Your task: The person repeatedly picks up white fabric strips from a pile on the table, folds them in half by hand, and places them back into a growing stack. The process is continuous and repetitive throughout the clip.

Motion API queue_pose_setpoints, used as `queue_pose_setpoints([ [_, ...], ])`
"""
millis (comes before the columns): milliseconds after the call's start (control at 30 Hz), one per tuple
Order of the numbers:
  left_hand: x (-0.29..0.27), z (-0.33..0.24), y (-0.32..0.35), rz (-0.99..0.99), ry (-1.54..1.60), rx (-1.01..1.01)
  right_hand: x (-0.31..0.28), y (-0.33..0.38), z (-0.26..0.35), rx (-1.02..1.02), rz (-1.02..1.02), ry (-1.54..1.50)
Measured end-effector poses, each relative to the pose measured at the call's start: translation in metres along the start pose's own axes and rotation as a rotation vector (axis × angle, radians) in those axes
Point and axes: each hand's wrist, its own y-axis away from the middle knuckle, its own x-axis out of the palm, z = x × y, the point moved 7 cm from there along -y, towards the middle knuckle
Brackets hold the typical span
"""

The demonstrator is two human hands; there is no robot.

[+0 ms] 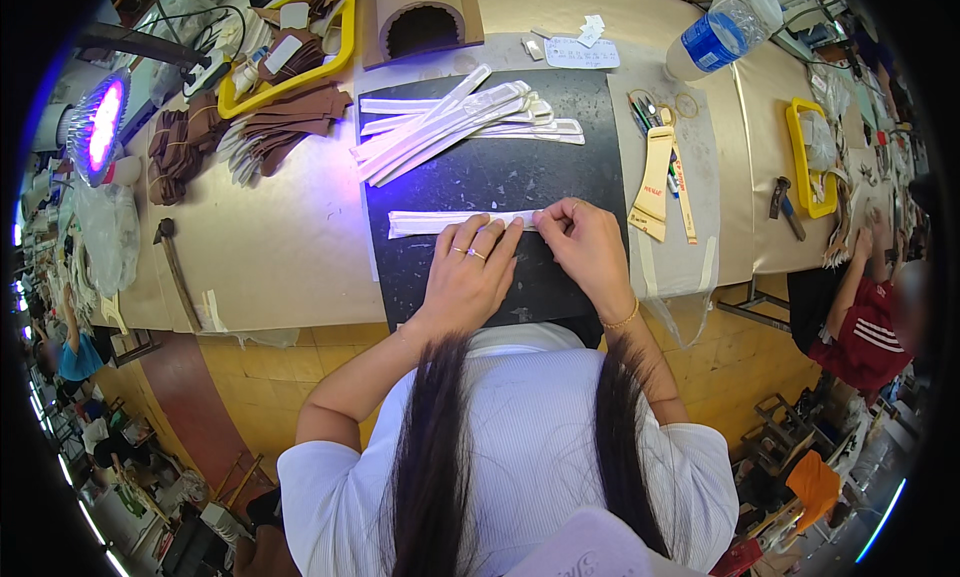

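Observation:
A white strip (415,223) with raised edges lies crosswise on a black board (390,292) in front of me. Over its middle rests my left hand (468,267), fingers stretched out and lying on the strip; two of them wear rings. My right hand (588,247) pinches the strip's right end between thumb and forefinger, a gold bracelet on its wrist. Farther up the board, several similar white strips (450,127) are heaped in a loose fan. The fingers hide part of the strip's right half.
Brown pieces (290,127) lie left of the board near a yellow tray (345,47). A lit lamp (100,127) and a hammer (176,272) are at far left. Right are cream templates (652,182), pens and a bottle (712,45). A person in red (868,342) sits farther right.

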Motion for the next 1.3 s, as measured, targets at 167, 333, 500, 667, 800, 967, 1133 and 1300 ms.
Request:
queue_pose_setpoints([
  [167, 0.002, -0.002, -0.001, 0.018, -0.038, -0.007, 0.001, -0.002, 0.000, 0.012, 0.016, 0.034],
  [333, 0.003, -0.003, -0.005, 0.038, -0.067, 0.008, -0.003, -0.004, 0.008, -0.069, -0.005, 0.227],
  [500, -0.005, 0.005, -0.014, 0.004, 0.061, -0.026, -0.023, -0.006, 0.003, -0.056, 0.051, 0.199],
  [667, -0.008, 0.023, -0.035, 0.039, 0.203, -0.141, -0.046, -0.002, 0.000, -0.058, 0.029, -0.143],
  [800, -0.009, 0.021, -0.038, 0.033, 0.164, -0.083, -0.049, 0.001, 0.007, -0.040, -0.002, -0.259],
  [967, -0.009, 0.015, -0.034, -0.025, 0.164, -0.013, -0.048, 0.003, 0.004, -0.080, -0.016, -0.257],
  [1133, -0.010, 0.021, -0.034, 0.005, 0.259, -0.040, -0.053, 0.003, -0.002, -0.152, -0.066, -0.315],
  [1300, -0.028, 0.050, -0.043, 0.167, 0.695, -0.452, -0.058, 0.003, -0.004, -0.158, -0.098, -0.313],
])
